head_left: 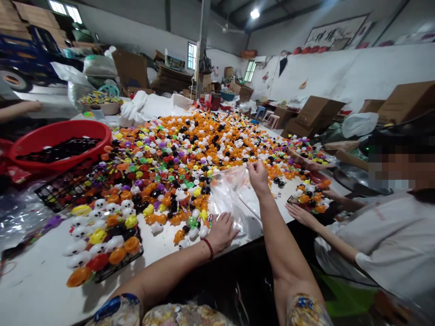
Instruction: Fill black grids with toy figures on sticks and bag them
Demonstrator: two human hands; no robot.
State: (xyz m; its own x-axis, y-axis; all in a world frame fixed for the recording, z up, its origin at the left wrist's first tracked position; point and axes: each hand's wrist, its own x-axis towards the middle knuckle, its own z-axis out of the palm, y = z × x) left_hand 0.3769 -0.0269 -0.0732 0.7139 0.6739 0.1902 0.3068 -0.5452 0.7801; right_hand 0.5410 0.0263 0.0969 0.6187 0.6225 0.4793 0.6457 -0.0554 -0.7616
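Observation:
A clear plastic bag [227,199] lies flat on the white table among small toys. My right hand [258,179] is closed on the bag's far right corner, slightly raised. Fingers stretched out, my left hand [222,232] rests on the table at the bag's near edge; a red bead bracelet circles that wrist. Beyond both hands spreads a large heap of small plastic toys [204,140] in orange, white, black, purple, green and yellow. Left of my left hand stands a black grid rack [137,253] filled with skull, pumpkin and other coloured toy heads.
At the left are a red basin [64,124] of black pieces and another black basket [73,183]. On my right a co-worker in a white shirt [384,244] handles a small rack of toys [311,197]. Cardboard boxes [316,113] stand behind.

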